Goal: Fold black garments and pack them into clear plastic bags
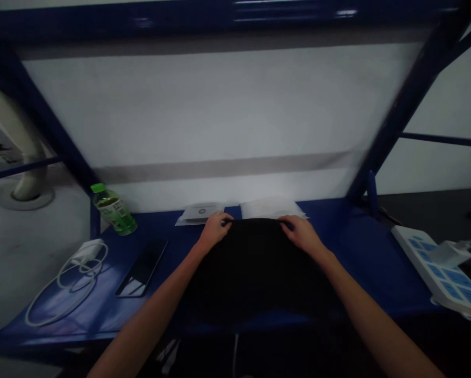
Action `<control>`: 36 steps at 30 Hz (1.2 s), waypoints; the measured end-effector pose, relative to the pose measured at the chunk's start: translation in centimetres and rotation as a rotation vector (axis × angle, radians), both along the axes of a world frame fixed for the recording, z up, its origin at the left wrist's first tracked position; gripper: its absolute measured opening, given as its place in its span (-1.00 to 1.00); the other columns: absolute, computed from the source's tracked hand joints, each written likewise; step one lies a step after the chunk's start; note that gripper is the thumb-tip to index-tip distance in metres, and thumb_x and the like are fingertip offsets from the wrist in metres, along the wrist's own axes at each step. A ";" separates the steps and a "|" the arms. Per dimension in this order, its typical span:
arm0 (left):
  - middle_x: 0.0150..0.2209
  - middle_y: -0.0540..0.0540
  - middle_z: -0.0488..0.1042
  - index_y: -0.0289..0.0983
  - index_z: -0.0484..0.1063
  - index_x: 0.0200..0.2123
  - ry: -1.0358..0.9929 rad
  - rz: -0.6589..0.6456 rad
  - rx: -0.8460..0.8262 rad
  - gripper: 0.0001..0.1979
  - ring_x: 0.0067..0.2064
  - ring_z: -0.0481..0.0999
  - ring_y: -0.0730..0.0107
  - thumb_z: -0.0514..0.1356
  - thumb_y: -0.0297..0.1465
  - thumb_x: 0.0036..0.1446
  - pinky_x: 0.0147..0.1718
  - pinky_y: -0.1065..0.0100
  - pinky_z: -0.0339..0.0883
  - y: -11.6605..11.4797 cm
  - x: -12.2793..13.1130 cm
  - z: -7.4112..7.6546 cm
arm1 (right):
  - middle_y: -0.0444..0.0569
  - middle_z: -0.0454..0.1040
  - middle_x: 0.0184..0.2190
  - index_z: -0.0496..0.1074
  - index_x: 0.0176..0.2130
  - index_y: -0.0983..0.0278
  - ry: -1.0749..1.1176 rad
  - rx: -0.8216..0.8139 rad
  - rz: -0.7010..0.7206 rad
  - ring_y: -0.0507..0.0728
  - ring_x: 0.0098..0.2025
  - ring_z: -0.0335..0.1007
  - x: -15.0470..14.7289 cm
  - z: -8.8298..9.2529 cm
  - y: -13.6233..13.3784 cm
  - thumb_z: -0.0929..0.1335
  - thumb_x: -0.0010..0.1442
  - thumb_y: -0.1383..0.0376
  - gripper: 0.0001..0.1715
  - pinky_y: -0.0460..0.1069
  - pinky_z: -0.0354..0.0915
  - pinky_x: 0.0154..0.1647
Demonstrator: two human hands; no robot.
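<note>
A piece of black cloth [259,262] is stretched between my two hands above the blue shelf. My left hand [215,229] pinches its far left corner, and my right hand [301,233] pinches the far right corner. The top edge between them runs nearly straight. Further down, the cloth blends into the dark area below, so its lower end and exact kind cannot be made out. Just behind my left hand lies a small white packet [201,211]. White papers [270,207] lie behind the cloth's top edge, partly covered by it.
On the blue shelf [361,262], to the left, are a green-capped drink bottle [115,210], a dark phone [143,268] and a white charger with coiled cable [87,252]. A power strip [442,270] with a plug sits at the right. Blue metal frame bars [400,105] rise around.
</note>
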State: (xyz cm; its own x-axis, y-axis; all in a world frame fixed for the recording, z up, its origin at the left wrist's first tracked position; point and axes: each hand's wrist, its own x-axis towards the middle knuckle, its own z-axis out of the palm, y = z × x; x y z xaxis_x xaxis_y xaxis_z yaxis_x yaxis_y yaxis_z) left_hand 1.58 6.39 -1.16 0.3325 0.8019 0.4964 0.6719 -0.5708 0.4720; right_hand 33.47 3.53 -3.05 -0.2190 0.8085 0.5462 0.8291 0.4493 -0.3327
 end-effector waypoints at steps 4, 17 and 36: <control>-0.12 -0.03 0.58 -0.19 0.51 -0.20 -0.018 -0.062 0.018 -0.82 -0.07 0.55 0.29 0.18 -0.52 0.17 0.00 0.21 0.40 -1.6 -0.9 1.1 | 0.01 0.57 -0.02 0.55 -0.05 0.16 0.037 0.067 0.004 0.22 0.01 0.51 0.7 0.5 -1.7 0.27 0.27 0.27 -0.67 0.16 0.39 0.09; 0.19 -0.04 0.42 -0.12 0.46 0.09 0.442 -0.262 -0.091 -0.58 0.29 0.27 0.21 0.07 -0.53 0.22 0.20 0.06 0.24 -7.8 -3.1 2.0 | -0.06 0.52 0.08 0.49 0.08 0.14 -0.201 -0.070 0.206 0.27 0.23 0.31 1.6 -0.5 -7.4 0.25 0.24 0.40 -0.54 0.29 0.33 0.15; -0.03 -0.05 0.46 -0.14 0.55 -0.30 0.232 -0.345 -0.511 -0.83 -0.08 0.48 0.29 0.23 -0.20 0.22 -0.06 0.31 0.31 -14.5 -6.9 6.1 | -0.09 0.55 0.02 0.56 -0.07 0.01 -0.110 -0.291 0.331 0.23 0.08 0.45 1.3 2.7 -15.4 0.35 0.27 0.19 -0.75 0.18 0.39 0.09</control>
